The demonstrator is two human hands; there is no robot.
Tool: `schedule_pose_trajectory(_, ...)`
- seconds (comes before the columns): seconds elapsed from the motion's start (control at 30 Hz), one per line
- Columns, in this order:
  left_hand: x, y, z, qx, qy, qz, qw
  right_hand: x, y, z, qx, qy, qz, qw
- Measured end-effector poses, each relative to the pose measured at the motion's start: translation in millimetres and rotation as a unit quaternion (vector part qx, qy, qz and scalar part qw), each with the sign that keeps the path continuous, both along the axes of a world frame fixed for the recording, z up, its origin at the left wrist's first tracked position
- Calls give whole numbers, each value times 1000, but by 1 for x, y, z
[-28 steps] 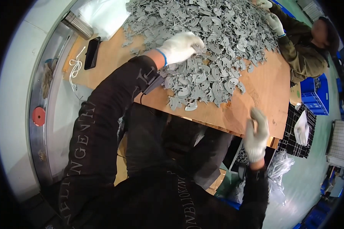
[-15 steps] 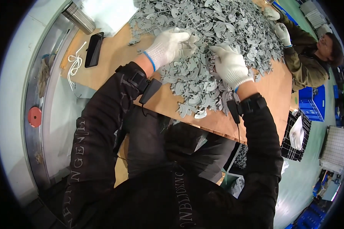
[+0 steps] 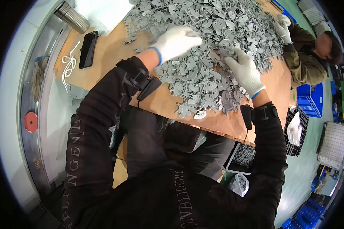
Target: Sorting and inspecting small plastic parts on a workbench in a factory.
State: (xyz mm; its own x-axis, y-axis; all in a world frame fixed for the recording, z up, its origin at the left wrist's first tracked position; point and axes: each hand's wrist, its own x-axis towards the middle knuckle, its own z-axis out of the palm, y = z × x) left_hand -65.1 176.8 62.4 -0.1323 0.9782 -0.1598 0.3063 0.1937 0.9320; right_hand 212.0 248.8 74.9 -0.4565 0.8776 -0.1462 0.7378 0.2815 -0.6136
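A wide heap of small grey curved parts (image 3: 195,82) covers much of the wooden table. My left hand (image 3: 177,42), in a white knit glove, is over the left side of the heap. Its fingers are curled together and a little blurred, and what they hold, if anything, is hidden. To the right, my right hand (image 3: 245,70), gloved alike, reaches into the parts. Thumb and fingers close round a grey curved part (image 3: 228,53) at the heap's surface. Both wrists carry black strapped devices.
On the left lie a black phone (image 3: 88,49), a white cord (image 3: 68,68) and a metal tumbler (image 3: 71,18). A white bag (image 3: 103,13) is behind them. Across the table sits a co-worker (image 3: 309,63) with gloved hands at the heap. A blue crate (image 3: 309,101) stands at right.
My right hand has moved right and slightly nearer to me. My left hand has shifted a little, its fingers turned more to the right. The co-worker's hands have drawn together.
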Motion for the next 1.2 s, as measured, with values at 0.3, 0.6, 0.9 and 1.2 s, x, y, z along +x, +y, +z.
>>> schedule_pose_trajectory(0.3, 49, 32, -13, 16, 454, -206, 867, 37, -19, -7, -277, 283, -114, 911)
schedule_pose_trajectory(0.6, 18, 12, -5, -80, -155, -123, 977, 60, -24, 2, -321, 372, -115, 863)
schedule_pose_trajectory(0.9, 39, -21, -9, -145, -512, -82, 843, 45, -38, -9, -345, 478, -82, 803)
schedule_pose_trajectory(1.2, 58, -37, -10, -134, -537, 4, 833, -4, -58, 9, -225, 489, -138, 831)
